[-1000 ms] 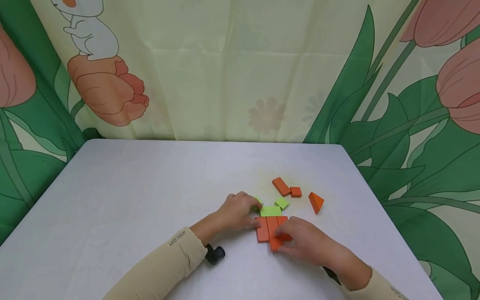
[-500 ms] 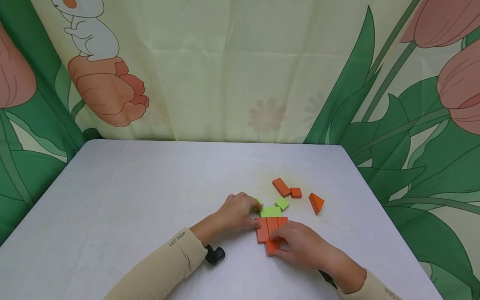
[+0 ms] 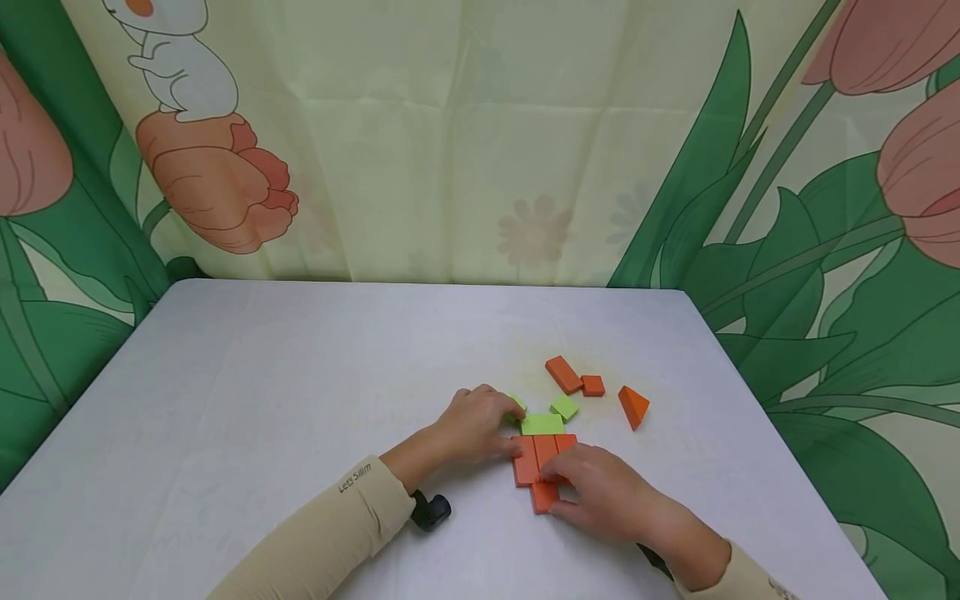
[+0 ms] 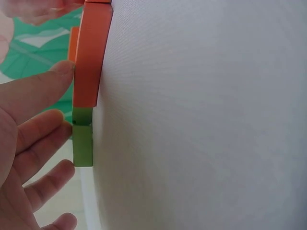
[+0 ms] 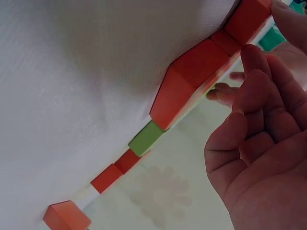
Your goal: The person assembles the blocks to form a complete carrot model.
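In the head view, several orange blocks lie flat side by side, the leftmost orange block (image 3: 525, 468) fully edged by its neighbours. A green rectangular block (image 3: 542, 424) borders their far side. My left hand (image 3: 476, 425) rests its thumb on the leftmost block. Its relaxed fingers touch a small green block (image 4: 82, 146), seen in the left wrist view. With thumb and index finger my right hand (image 3: 603, 492) pinches the nearest orange block (image 3: 543, 498), which sticks out toward me from the row. That hand hides part of the row's right side.
Beyond the row, another small green block (image 3: 564, 407) sits at an angle. Farther off lie an orange oblong block (image 3: 563, 374), a small orange block (image 3: 592, 385) and an orange triangular block (image 3: 633, 407). All rest on the white-covered table (image 3: 262, 400), before a printed curtain.
The nearest orange block has slid toward me and slightly left with my right hand, now standing below the row. My left hand has stayed in place.
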Motion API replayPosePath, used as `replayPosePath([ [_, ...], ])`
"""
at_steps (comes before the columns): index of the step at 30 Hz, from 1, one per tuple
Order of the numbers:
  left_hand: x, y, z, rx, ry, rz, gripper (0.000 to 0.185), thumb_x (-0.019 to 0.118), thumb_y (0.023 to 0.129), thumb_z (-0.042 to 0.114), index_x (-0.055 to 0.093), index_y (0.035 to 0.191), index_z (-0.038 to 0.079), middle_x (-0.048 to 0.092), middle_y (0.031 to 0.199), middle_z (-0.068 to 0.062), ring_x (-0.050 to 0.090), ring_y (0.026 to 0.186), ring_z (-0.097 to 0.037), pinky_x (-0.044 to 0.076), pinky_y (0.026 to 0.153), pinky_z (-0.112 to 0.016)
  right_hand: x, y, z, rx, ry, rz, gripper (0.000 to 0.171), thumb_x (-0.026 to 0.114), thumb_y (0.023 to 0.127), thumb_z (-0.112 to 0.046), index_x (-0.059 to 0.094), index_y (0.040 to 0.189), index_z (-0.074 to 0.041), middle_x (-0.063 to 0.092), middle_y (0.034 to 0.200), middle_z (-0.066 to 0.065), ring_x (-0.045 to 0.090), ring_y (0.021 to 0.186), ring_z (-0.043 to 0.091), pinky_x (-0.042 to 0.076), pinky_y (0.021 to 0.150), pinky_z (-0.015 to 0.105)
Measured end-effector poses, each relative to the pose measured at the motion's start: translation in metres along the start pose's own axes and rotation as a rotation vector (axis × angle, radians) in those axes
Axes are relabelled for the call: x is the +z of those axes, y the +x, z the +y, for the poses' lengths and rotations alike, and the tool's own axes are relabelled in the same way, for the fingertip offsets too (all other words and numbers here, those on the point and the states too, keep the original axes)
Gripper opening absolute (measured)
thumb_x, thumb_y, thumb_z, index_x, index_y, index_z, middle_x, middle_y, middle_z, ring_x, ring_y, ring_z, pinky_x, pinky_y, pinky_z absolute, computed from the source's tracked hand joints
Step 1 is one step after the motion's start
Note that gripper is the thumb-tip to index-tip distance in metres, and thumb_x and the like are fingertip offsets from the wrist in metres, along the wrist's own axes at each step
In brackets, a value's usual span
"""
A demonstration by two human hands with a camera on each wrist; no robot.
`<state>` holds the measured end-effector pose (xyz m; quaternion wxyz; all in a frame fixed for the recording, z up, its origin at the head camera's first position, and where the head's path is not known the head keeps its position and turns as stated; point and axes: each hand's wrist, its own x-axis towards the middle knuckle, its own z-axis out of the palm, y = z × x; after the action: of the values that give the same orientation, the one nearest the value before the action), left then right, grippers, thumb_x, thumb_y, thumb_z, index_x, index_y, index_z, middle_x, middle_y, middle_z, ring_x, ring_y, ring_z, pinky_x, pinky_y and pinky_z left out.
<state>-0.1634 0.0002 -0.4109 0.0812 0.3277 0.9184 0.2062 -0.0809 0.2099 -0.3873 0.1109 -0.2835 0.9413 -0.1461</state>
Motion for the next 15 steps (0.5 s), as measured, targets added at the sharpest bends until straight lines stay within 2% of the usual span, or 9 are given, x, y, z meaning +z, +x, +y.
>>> replayPosePath([
  [5,0.000,0.000,0.000,-0.001,0.004,-0.004,0.045,0.082,0.083,0.040,0.072,0.121,0.018,0.067,0.120,0.009,0.053,0.119,-0.019,0.039,0.099,-0.047,0.002,0.000,0.001,0.023,0.023,0.004,0.035,0.084,0.082,-0.024,0.071,0.112,-0.013,0.064,0.099,-0.013,0.057,0.092,0.009,0.052,0.086,0.039],
  [12,0.000,0.001,0.000,-0.002,0.012,-0.008,0.045,0.082,0.084,0.040,0.072,0.122,0.018,0.067,0.120,0.009,0.052,0.120,-0.020,0.039,0.099,-0.047,-0.002,-0.004,0.010,0.012,0.082,0.066,0.036,0.081,0.085,-0.027,0.068,0.116,-0.014,0.065,0.108,-0.010,0.060,0.100,0.013,0.052,0.089,0.041],
  [15,0.000,0.001,0.000,-0.005,0.013,-0.009,0.045,0.082,0.084,0.040,0.072,0.122,0.018,0.067,0.120,0.009,0.052,0.120,-0.020,0.039,0.099,-0.047,-0.006,-0.003,0.016,0.055,0.107,0.065,0.039,0.082,0.085,-0.027,0.068,0.119,-0.014,0.064,0.109,-0.010,0.059,0.100,0.014,0.052,0.089,0.041],
])
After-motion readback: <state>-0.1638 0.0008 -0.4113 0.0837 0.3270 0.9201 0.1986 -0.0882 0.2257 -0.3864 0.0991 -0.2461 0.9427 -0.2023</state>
